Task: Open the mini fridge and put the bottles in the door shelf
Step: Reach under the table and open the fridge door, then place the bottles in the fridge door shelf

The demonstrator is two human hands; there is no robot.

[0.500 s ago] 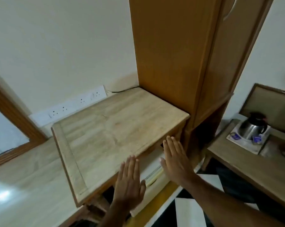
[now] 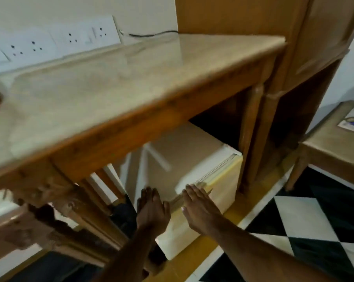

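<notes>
A cream-white mini fridge [image 2: 194, 159] stands under the wooden desk [image 2: 115, 94], its door closed and facing the floor side at lower right. My left hand [image 2: 152, 210] is flat with fingers apart, just left of the fridge's front top corner. My right hand [image 2: 200, 210] is also flat and spread, hovering over the top edge of the fridge door, holding nothing. No bottles are in view. The frame is blurred by motion.
A tall wooden wardrobe [image 2: 243, 15] stands right of the desk. A low side table [image 2: 334, 147] with a tray is at the far right. Wall sockets [image 2: 70, 37] line the wall behind the desk. Black and white floor tiles [image 2: 306, 220] lie at lower right.
The view has dropped lower and closer, so the fridge under the desk now shows fully. Both hands have moved down toward the fridge's front top edge, still spread and holding nothing.
</notes>
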